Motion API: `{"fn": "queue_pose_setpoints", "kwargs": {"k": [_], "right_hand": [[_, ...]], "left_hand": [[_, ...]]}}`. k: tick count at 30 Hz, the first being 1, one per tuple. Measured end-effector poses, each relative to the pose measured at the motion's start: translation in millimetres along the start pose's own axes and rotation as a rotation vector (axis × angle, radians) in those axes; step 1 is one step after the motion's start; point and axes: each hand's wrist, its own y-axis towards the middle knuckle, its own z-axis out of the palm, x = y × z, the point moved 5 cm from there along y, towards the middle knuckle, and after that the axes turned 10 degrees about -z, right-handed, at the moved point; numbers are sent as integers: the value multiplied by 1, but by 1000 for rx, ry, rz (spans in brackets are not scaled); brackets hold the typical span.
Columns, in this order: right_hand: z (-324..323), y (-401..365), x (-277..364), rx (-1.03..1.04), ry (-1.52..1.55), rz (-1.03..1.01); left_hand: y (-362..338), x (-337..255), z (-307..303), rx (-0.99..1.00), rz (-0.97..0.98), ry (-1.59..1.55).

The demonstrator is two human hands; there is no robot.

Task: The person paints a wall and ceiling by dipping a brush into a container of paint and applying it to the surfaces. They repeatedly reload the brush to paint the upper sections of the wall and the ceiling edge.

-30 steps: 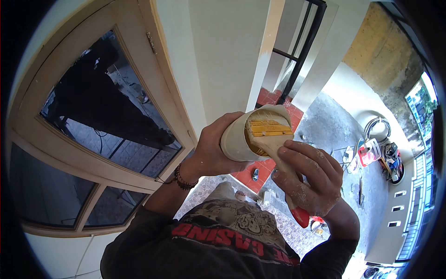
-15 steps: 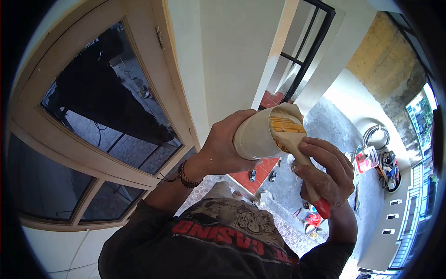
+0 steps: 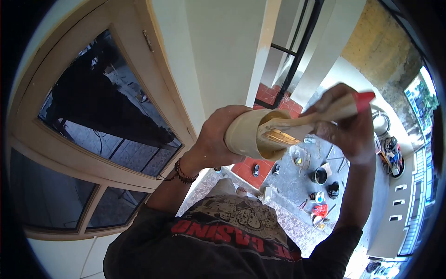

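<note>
Left hand [image 3: 214,137] wrapped round a cream cylindrical container [image 3: 244,135], tilted, mouth facing right hand [image 3: 348,128]. Right hand, blurred, grips a flat pale-wood brush with red-ended handle [image 3: 333,110]; brush head at container's mouth. Half a second earlier handle slanted downward; now red end points up, hand raised, round black bucket [image 3: 319,175] showing below.

Head view: left hand [image 3: 214,136] wrapped around pale cup [image 3: 242,136], its mouth facing right; right hand [image 3: 350,132], motion-blurred, grips red-ended brush [image 3: 297,122], bristle end at the cup mouth; sandal [image 3: 256,170] on red tiles [image 3: 245,170] below, glazed door [image 3: 102,104] at left.
</note>
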Motion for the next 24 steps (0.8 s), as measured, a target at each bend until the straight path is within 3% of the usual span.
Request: {"fn": "queue_pose_setpoints", "kwargs": {"k": [6,19,21,24], "right_hand": [[11,8,-7,40,83,154],[15,7,-36,77,272,233],[14,2,-40,-63,296,257],[11,-2,-38,-88,134,80]], "left_hand": [[2,3,1,-68,16,-43],[3,15,2,-44,18,40],[0,21,3,-73,12,44],[-6,43,4,-17,-133,-31]]}}
